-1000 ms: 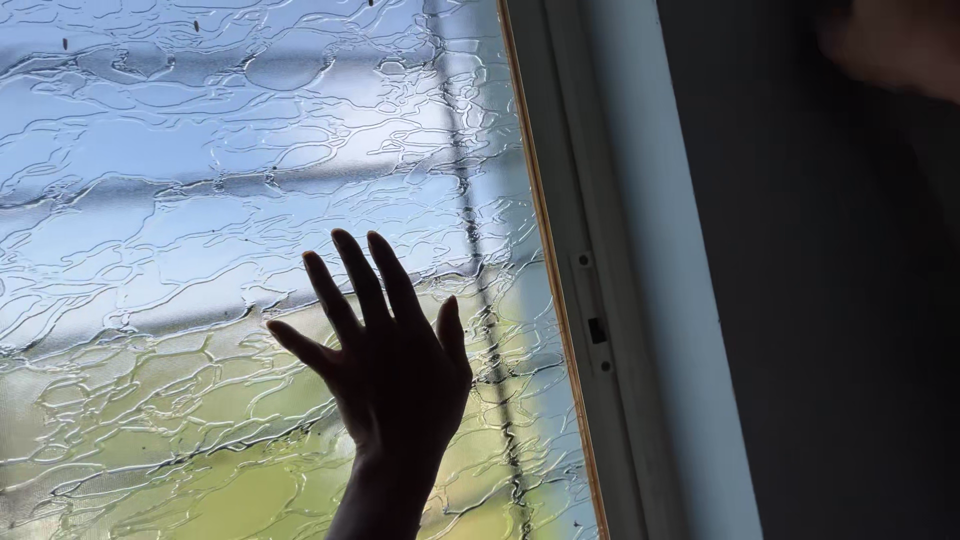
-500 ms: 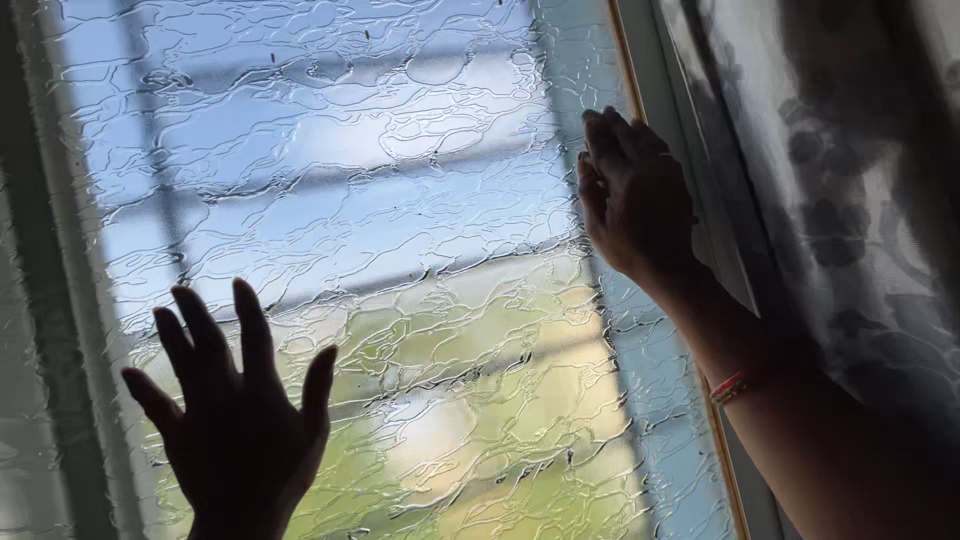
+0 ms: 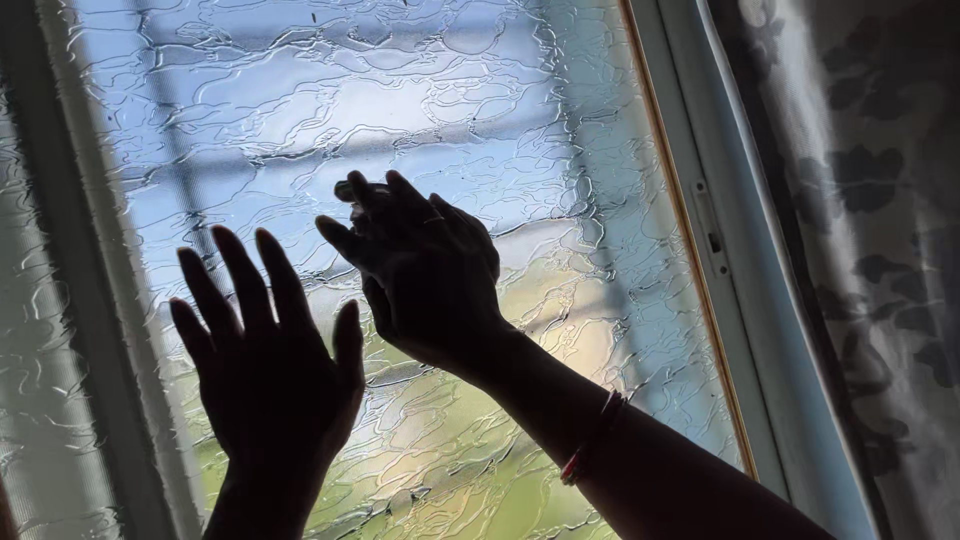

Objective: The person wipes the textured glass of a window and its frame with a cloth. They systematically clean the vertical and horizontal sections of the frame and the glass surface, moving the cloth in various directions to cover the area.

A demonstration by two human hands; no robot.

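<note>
Fingers of the left hand (image 3: 270,370) spread flat on the pane (image 3: 480,110); the right hand (image 3: 425,265), fingers loosely curled and empty, presses just right of it, higher up.

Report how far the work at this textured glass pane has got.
Done: nothing the view proves. In hand: both hands are up at the textured glass pane, left hand spread flat with fingers apart, right hand angled beside it. Left: cannot tell; the pane sits beside the white window frame, floral curtain hanging aside.
</note>
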